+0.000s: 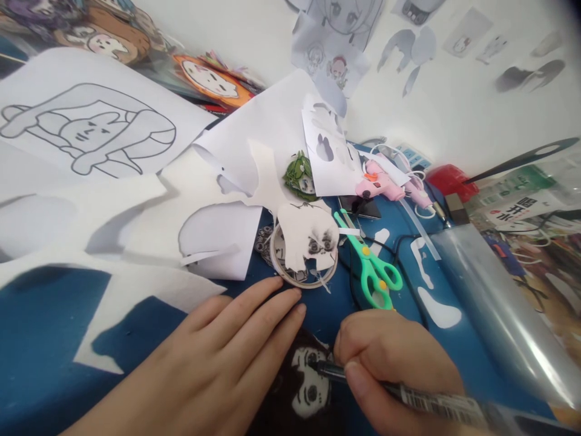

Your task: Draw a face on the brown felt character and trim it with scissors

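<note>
My right hand [394,357] is closed around a black marker pen [422,396], whose tip rests on an eye of a dark-haired face cutout [313,387]. The cutout lies on the blue table at the bottom centre, its lower part running out of view. Flat beside it, partly over its left side, is my left hand [236,357], fingers stretched out and holding nothing. Just past those fingertips sits a round container [303,283] with a white cut piece [306,233] bearing drawn eyes on top. Green-handled scissors [374,266] lie beyond my right hand.
Cut white sheets [149,236] spread over the left, below a line drawing [91,130]. A pink glue gun [381,178] with cables lies at the back right. A clear plastic roll [508,303] runs along the right side. Paper scraps [439,307] lie near it.
</note>
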Demonstrator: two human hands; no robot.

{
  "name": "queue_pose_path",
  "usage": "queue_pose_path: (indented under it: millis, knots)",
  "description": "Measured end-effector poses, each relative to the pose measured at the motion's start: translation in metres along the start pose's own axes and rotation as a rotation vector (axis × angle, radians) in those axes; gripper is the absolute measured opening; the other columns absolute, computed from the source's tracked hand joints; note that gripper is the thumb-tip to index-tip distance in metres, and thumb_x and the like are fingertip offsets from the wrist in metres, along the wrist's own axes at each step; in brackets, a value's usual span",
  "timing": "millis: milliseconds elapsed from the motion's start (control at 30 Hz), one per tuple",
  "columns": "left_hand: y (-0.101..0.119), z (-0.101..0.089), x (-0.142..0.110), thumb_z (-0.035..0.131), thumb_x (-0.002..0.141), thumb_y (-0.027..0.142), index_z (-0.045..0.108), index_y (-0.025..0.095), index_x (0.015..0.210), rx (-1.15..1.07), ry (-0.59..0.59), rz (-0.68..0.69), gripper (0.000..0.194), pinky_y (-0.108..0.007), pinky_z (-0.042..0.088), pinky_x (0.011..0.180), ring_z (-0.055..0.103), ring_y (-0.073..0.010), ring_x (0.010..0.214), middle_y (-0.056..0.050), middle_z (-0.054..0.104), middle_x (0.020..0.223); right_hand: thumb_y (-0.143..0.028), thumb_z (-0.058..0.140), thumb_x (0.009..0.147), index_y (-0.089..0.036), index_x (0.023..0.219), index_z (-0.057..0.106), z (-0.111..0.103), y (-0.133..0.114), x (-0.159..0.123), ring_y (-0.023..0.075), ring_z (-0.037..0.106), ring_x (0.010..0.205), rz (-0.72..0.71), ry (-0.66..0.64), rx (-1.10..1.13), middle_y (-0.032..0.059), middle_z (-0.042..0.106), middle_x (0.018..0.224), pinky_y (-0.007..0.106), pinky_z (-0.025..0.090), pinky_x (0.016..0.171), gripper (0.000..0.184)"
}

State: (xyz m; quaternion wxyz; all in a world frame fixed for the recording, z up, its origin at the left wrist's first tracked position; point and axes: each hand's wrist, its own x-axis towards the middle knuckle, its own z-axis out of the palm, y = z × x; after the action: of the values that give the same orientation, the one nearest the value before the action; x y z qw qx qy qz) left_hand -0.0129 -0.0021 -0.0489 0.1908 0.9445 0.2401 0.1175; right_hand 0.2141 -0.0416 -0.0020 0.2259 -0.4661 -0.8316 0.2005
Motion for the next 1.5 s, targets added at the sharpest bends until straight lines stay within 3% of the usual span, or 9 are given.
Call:
queue_pose_path:
  millis: [333,600,933,1067,1333,1500]
  knots:
    - [-0.0003,0.0003,0.0002,0.053,0.077,0.043,0.011,0.028,0.144,0.059,-0.025,0.027,0.081,-0.038,0.027,0.108,0.029,-0.0305,0.134,-0.001,0.025,0.151,-0.013,0.043,0.084,-0.019,0.060,0.049,-0.0015,-0.0016,0.0013,0.0121,0.056,0.049,0.008,0.002,-0.035,0.0005,0.057,0.053,0.023,0.041,0.047,0.025]
    - [-0.0026,0.0041,0.0002,0.049,0.075,0.042,0.014,0.023,0.144,0.184,0.046,0.086,0.080,-0.034,0.024,0.108,0.025,-0.0273,0.135,0.002,0.015,0.154,-0.013,0.041,0.084,-0.019,0.062,0.050,-0.0021,-0.0006,0.0008,0.0125,0.057,0.050,0.012,-0.014,-0.049,0.0012,0.058,0.055,0.022,0.043,0.048,0.025]
    - [0.0001,0.0000,-0.0015,0.052,0.078,0.046,0.017,0.029,0.143,0.008,0.007,0.023,0.076,-0.038,0.029,0.107,0.032,-0.0313,0.132,-0.001,0.031,0.149,-0.012,0.041,0.085,-0.019,0.059,0.048,-0.0028,-0.0010,-0.0001,0.0122,0.056,0.052,0.008,-0.029,-0.015,0.0011,0.057,0.055,0.023,0.043,0.049,0.028]
    - [-0.0007,0.0015,-0.0009,0.052,0.077,0.044,0.012,0.029,0.144,0.041,0.011,0.022,0.079,-0.037,0.028,0.107,0.029,-0.0305,0.134,0.000,0.026,0.151,-0.011,0.041,0.085,-0.019,0.058,0.046,-0.0028,-0.0011,-0.0001,0.0121,0.056,0.052,0.018,-0.006,0.002,0.0014,0.056,0.055,0.023,0.043,0.049,0.029]
    - [0.0011,0.0029,-0.0036,0.044,0.077,0.039,0.015,0.019,0.144,0.251,0.049,0.101,0.076,-0.033,0.004,0.111,0.016,-0.0223,0.138,0.000,0.010,0.154,-0.009,0.039,0.083,-0.018,0.059,0.045,-0.0032,-0.0022,0.0018,0.0119,0.057,0.052,-0.003,-0.028,-0.029,0.0014,0.057,0.056,0.022,0.044,0.050,0.026]
    - [0.0008,0.0023,-0.0028,0.042,0.079,0.044,0.018,0.018,0.144,0.274,0.064,0.106,0.073,-0.034,0.001,0.111,0.015,-0.0226,0.139,-0.001,0.009,0.155,-0.010,0.039,0.084,-0.018,0.060,0.043,-0.0026,-0.0016,0.0011,0.0116,0.057,0.053,-0.007,-0.024,-0.028,0.0014,0.057,0.056,0.022,0.044,0.051,0.026]
